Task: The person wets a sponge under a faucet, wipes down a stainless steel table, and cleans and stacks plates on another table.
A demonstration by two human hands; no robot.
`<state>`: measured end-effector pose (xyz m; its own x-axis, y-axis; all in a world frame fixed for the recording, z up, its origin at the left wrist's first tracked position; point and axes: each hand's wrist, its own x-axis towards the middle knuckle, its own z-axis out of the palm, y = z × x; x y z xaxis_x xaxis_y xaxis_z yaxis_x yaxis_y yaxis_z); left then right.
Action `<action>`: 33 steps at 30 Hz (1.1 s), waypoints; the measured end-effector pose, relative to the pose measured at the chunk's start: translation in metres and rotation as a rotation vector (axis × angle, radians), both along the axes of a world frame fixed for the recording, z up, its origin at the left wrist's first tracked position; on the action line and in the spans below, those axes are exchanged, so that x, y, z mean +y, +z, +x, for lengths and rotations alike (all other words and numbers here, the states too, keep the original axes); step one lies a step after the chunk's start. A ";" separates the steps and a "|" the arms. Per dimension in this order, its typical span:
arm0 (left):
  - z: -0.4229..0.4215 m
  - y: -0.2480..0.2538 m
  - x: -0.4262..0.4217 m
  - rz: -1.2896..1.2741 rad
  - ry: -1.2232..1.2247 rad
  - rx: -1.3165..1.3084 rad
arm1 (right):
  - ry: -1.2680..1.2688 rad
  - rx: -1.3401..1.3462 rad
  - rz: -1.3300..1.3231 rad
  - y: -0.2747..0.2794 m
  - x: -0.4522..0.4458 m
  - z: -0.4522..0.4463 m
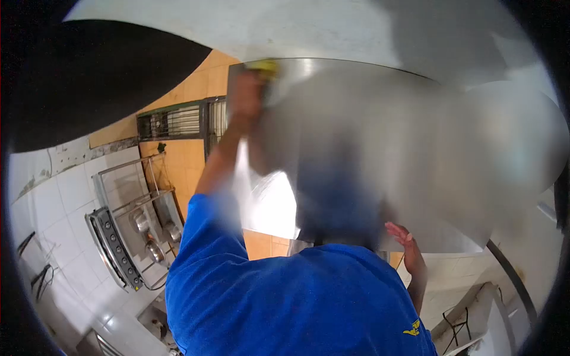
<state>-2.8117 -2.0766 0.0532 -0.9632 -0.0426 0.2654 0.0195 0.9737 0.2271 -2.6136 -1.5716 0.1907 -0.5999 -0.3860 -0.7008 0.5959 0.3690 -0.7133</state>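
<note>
A large shiny metal sheet [415, 148] fills the middle and mirrors the blue shirt. My left hand [245, 98], smeared by motion, reaches up to the sheet's upper left corner. It holds a yellow sponge-like pad [265, 68] against or close to the metal; the blur hides the exact grip. Lower right, near the sheet's bottom edge, is my right hand [405, 240]. Its fingers are stretched out and hold nothing. Whether they touch the sheet, I cannot tell.
A pale curved surface [332, 26] lies above the sheet, beside a black curved shape [107, 83]. On the left stand a stove with a knobbed panel [116, 246] and several metal pots [155, 252]. A barred window [175, 121] sits in the orange tiled wall.
</note>
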 end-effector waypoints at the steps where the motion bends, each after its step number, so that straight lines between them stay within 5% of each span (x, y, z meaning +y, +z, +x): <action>1: 0.010 -0.007 -0.048 -0.030 0.141 0.009 | 0.004 -0.046 0.008 -0.002 0.007 0.009; 3: 0.060 0.015 -0.132 -0.059 0.626 -0.201 | 0.008 -0.110 0.005 0.007 0.016 0.028; 5: 0.077 0.044 -0.124 0.085 0.862 -0.053 | -0.021 -0.208 -0.028 0.010 0.029 0.047; 6: 0.071 0.045 -0.097 0.216 0.789 0.110 | -0.003 -0.188 -0.054 0.002 0.040 0.055; 7: 0.058 0.031 -0.063 0.446 0.449 0.397 | 0.028 -0.201 -0.032 0.006 0.040 0.054; 10: 0.019 0.042 0.062 -0.069 0.027 -0.077 | 0.087 -0.174 -0.022 0.006 0.040 0.025; 13: -0.017 -0.044 0.002 -0.055 0.062 0.038 | 0.082 -0.091 -0.137 0.008 0.058 -0.004; 16: 0.015 0.008 -0.070 -0.109 0.621 -0.337 | 0.081 -0.082 -0.164 -0.008 0.100 0.002; 19: 0.024 0.081 -0.007 -0.092 1.018 -0.402 | 0.146 -0.212 -0.126 -0.015 0.150 0.000; 20: 0.016 0.094 0.038 -0.045 0.981 -0.332 | 0.219 -0.158 -0.074 -0.015 0.163 -0.007; 22: 0.009 0.043 0.091 0.018 0.323 0.046 | 0.297 -0.153 -0.068 -0.019 0.176 -0.026; 24: -0.033 0.026 0.205 -0.002 0.789 -0.212 | 0.317 -0.102 -0.084 -0.029 0.192 -0.043; 25: -0.042 0.044 0.263 0.048 0.796 -0.393 | 0.293 -0.098 -0.105 -0.028 0.194 -0.049; 26: -0.041 0.027 0.295 -0.024 0.373 -0.244 | 0.266 -0.083 -0.124 -0.026 0.196 -0.059; 27: -0.031 -0.063 0.305 -0.040 0.174 -0.240 | 0.243 -0.071 -0.144 -0.027 0.196 -0.068; 31: -0.045 0.014 0.226 0.020 0.682 -0.429 | 0.310 -0.082 -0.141 -0.049 0.206 -0.064; 33: -0.049 0.017 0.195 -0.065 0.725 -0.242 | 0.299 -0.106 -0.136 -0.049 0.213 -0.057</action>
